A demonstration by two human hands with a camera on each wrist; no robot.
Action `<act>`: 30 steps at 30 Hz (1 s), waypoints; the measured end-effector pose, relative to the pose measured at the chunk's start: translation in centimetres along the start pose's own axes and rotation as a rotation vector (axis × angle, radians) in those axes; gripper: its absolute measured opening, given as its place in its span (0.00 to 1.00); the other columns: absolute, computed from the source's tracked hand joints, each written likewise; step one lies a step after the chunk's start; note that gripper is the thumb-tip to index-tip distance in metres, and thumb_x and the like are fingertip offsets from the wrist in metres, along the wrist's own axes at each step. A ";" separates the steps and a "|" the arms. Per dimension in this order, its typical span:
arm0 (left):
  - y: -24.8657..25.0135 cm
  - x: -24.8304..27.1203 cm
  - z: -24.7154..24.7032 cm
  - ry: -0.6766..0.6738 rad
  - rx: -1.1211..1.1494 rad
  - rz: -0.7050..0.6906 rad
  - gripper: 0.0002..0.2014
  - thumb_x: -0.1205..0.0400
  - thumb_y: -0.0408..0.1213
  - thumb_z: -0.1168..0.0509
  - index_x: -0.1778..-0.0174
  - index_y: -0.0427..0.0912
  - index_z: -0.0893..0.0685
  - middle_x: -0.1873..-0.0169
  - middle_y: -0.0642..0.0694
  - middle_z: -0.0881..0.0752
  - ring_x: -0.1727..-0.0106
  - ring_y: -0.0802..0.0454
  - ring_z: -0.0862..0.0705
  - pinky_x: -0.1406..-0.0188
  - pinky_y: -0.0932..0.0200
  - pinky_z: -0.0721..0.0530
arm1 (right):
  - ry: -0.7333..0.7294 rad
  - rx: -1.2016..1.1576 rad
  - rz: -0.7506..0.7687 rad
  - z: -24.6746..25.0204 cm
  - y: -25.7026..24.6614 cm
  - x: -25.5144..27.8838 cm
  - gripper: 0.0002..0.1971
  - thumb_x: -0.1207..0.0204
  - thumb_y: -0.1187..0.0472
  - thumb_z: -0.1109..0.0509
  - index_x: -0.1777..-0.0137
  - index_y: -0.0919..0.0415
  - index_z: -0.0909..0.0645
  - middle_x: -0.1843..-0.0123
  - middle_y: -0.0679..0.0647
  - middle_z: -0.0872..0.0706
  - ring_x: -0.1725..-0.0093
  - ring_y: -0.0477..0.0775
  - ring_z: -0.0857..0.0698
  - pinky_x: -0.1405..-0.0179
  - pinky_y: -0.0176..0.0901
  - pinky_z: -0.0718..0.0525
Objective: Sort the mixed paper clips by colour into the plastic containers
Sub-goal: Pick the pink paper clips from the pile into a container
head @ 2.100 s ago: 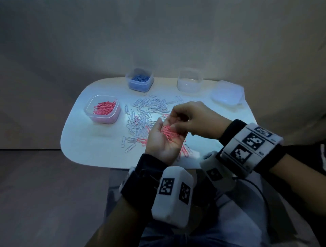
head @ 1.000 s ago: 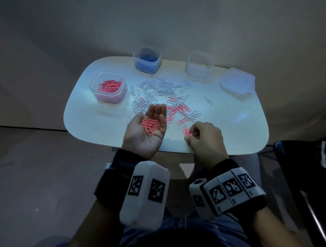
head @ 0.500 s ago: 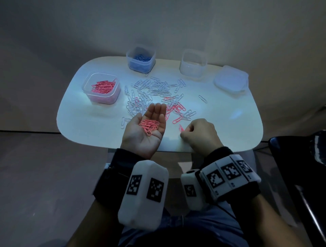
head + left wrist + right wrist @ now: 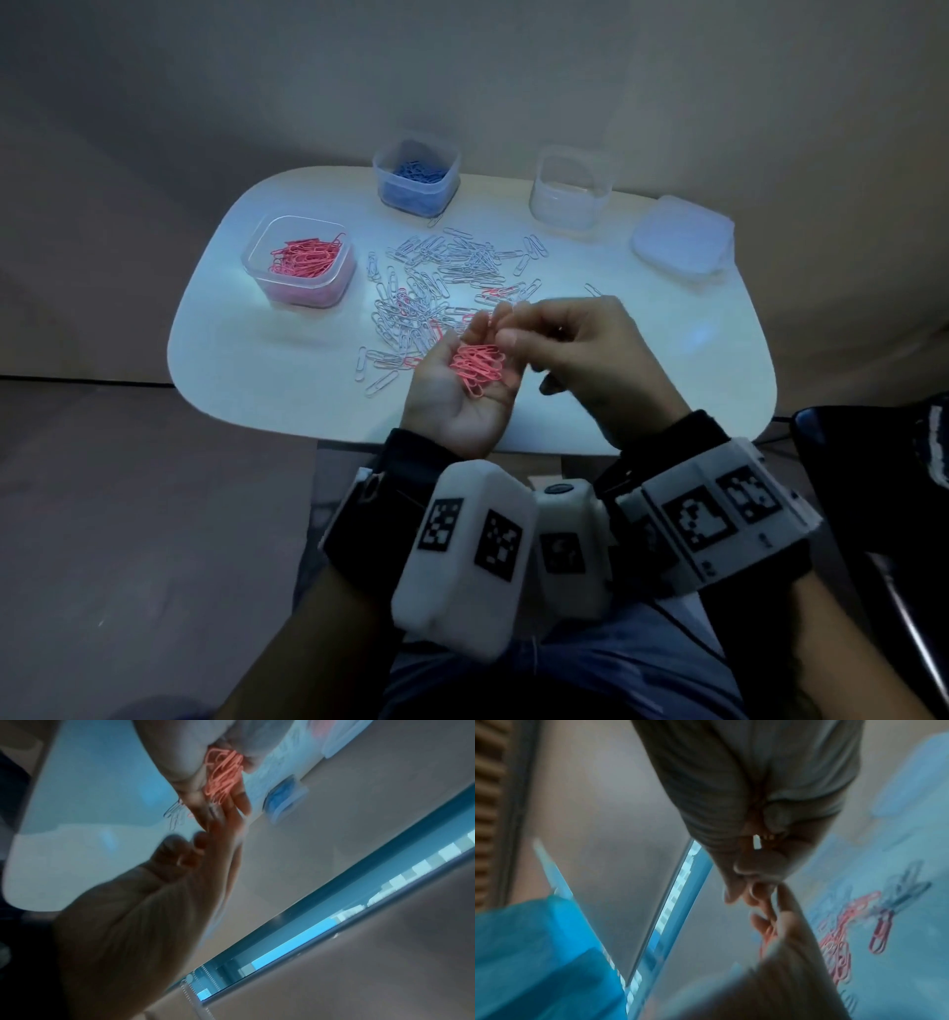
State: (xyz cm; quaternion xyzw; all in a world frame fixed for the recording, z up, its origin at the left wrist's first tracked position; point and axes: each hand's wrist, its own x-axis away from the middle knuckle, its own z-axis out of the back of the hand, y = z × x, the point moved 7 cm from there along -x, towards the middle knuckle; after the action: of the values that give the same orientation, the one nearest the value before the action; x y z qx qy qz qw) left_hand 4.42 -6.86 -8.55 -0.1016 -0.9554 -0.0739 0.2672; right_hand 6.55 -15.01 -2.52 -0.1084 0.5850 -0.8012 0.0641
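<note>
Dozens of silver clips (image 4: 441,277) loose on table (image 4: 590,390). Left hand (image 4: 462,390) palm-up, fingers relaxed, cupping pink clips (image 4: 476,367). Right hand (image 4: 575,349) fingertips curled over that pile; pinch content unclear.

Left hand (image 4: 464,390) held palm up, fingers loosely cupped, small heap of pink clips (image 4: 477,367) cradled in palm. Right hand (image 4: 575,349) held just beside it, fingertips (image 4: 506,311) pinched together above left fingers. Both wrists wrapped in black bands carrying white marker blocks.
</note>
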 end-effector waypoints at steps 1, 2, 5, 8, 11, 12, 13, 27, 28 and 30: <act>0.5 0.0 0.4 0.006 0.039 -0.017 0.27 0.12 0.39 0.53 0.72 0.32 0.20 0.72 0.36 0.13 0.73 0.41 0.11 0.79 0.48 0.14 | 0.026 -0.058 0.007 0.8 0.0 -0.1 0.04 0.28 0.68 0.28 0.59 0.59 0.14 0.72 0.48 0.20 0.77 0.37 0.26 0.79 0.28 0.26; 1.2 0.1 0.8 0.015 0.056 -0.037 0.26 0.12 0.39 0.53 0.73 0.33 0.22 0.74 0.37 0.14 0.73 0.41 0.11 0.77 0.47 0.14 | 0.040 -0.069 0.011 1.4 0.1 -0.4 0.05 0.27 0.68 0.29 0.59 0.58 0.14 0.70 0.49 0.19 0.75 0.37 0.25 0.78 0.28 0.26; 3.1 0.6 1.5 0.040 0.063 -0.095 0.24 0.12 0.39 0.53 0.72 0.36 0.26 0.77 0.41 0.15 0.73 0.43 0.11 0.76 0.48 0.14 | -0.067 0.274 0.031 1.3 0.8 -1.7 0.04 0.29 0.66 0.27 0.56 0.60 0.12 0.69 0.47 0.19 0.72 0.41 0.24 0.73 0.27 0.26; 4.1 0.9 1.1 0.012 0.069 -0.103 0.24 0.12 0.39 0.54 0.69 0.35 0.23 0.75 0.41 0.14 0.72 0.42 0.11 0.75 0.47 0.14 | -0.209 0.812 0.126 -1.0 1.2 -3.0 0.09 0.29 0.65 0.27 0.49 0.57 0.13 0.59 0.49 0.21 0.55 0.51 0.19 0.56 0.37 0.24; 4.3 0.9 0.5 -0.025 0.074 -0.093 0.28 0.11 0.40 0.55 0.70 0.32 0.19 0.72 0.39 0.13 0.70 0.41 0.10 0.75 0.46 0.14 | -0.262 1.052 0.151 -2.6 1.5 -3.7 0.09 0.29 0.67 0.31 0.53 0.52 0.16 0.50 0.52 0.19 0.46 0.57 0.20 0.56 0.40 0.28; 4.3 0.9 0.4 -0.031 0.079 -0.090 0.27 0.11 0.40 0.55 0.69 0.32 0.19 0.71 0.39 0.13 0.70 0.40 0.10 0.75 0.46 0.14 | -0.266 1.075 0.134 -2.6 1.7 -3.9 0.09 0.30 0.69 0.32 0.58 0.53 0.18 0.51 0.52 0.20 0.47 0.58 0.20 0.58 0.41 0.29; 4.3 0.9 0.4 -0.035 0.086 -0.090 0.27 0.11 0.40 0.55 0.68 0.31 0.19 0.71 0.38 0.13 0.70 0.40 0.10 0.74 0.46 0.14 | -0.271 1.071 0.107 -2.5 1.9 -4.1 0.09 0.31 0.70 0.32 0.63 0.53 0.20 0.54 0.52 0.20 0.48 0.58 0.19 0.59 0.41 0.29; 1.3 -0.6 -0.2 -0.027 -0.087 -0.031 0.25 0.12 0.47 0.58 0.54 0.36 0.19 0.54 0.40 0.13 0.38 0.46 0.19 0.46 0.51 0.22 | -0.155 0.302 0.195 -0.2 -1.9 -4.5 0.14 0.32 0.66 0.24 0.70 0.50 0.24 0.67 0.52 0.17 0.70 0.38 0.22 0.63 0.36 0.22; 0.8 -0.7 -0.7 -0.046 -0.098 -0.015 0.24 0.12 0.46 0.56 0.53 0.35 0.19 0.55 0.39 0.14 0.46 0.46 0.16 0.49 0.51 0.19 | -0.218 0.276 0.194 -1.0 -2.2 -4.2 0.13 0.32 0.66 0.23 0.69 0.51 0.22 0.66 0.55 0.15 0.67 0.41 0.20 0.60 0.40 0.20; 0.3 -0.6 -1.7 -0.126 -0.036 0.015 0.25 0.12 0.44 0.55 0.53 0.30 0.18 0.56 0.34 0.14 0.56 0.43 0.13 0.57 0.50 0.13 | -0.272 0.261 0.198 -1.7 -2.8 -3.6 0.08 0.31 0.66 0.24 0.64 0.54 0.18 0.64 0.56 0.14 0.65 0.44 0.18 0.59 0.40 0.17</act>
State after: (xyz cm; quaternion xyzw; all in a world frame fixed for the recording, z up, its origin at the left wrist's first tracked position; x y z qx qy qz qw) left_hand 5.80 -7.02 -7.37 -0.1179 -0.9680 -0.0826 0.2053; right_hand 9.70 -11.79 -0.72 -0.1481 0.4703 -0.8378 0.2345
